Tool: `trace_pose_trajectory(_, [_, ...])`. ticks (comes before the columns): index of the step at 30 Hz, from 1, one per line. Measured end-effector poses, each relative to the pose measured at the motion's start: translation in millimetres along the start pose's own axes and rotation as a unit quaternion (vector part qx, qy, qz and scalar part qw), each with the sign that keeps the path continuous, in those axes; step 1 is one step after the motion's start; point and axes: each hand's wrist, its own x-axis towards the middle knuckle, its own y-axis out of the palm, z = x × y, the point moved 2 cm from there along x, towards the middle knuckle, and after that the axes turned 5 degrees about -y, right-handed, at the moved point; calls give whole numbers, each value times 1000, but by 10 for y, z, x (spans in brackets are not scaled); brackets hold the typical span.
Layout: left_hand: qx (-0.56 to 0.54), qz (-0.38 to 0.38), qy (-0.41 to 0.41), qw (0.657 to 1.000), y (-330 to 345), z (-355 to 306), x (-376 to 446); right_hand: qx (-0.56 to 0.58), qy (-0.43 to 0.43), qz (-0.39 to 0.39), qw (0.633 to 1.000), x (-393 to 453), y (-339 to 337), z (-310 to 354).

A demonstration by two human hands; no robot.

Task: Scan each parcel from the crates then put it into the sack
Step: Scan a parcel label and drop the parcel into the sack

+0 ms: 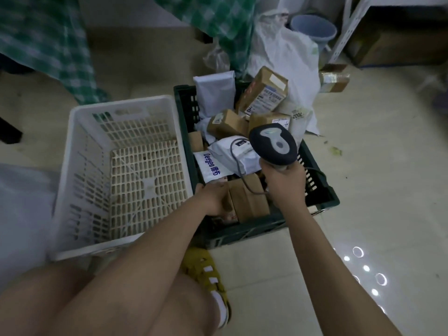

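1. Tiled floor [363,166], dim light; white crate [80,180] looks emptied, green crate [320,190] heaped with parcels.
2. Pick-up step: left hand [213,197] curls round a brown parcel [247,200] at the crate's near end.
3. Right hand [286,183] grips the scanner [274,146], fingers wrapped on its handle.
4. Next, likely: lift parcel, find label, scan.
5. Scanner cable [236,163] trails across the parcels; could snag.
6. White sack [291,57] lies beyond the crate.

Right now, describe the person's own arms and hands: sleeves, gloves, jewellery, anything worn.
Both forearms are bare all the way to the bottom edge of the picture; no sleeve shows. The left hand and right hand wear no gloves, and I see no watch, bracelet or ring, though the fingers are partly hidden. The bare knees suggest short trousers, out of view. One foot wears a mustard-yellow strapped sandal.
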Motion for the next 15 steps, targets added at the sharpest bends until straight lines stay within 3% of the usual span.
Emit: trace_pose_trajectory(15, [45, -37, -18, 998, 96, 64, 35, -8, 17, 20, 1000, -142, 40, -3])
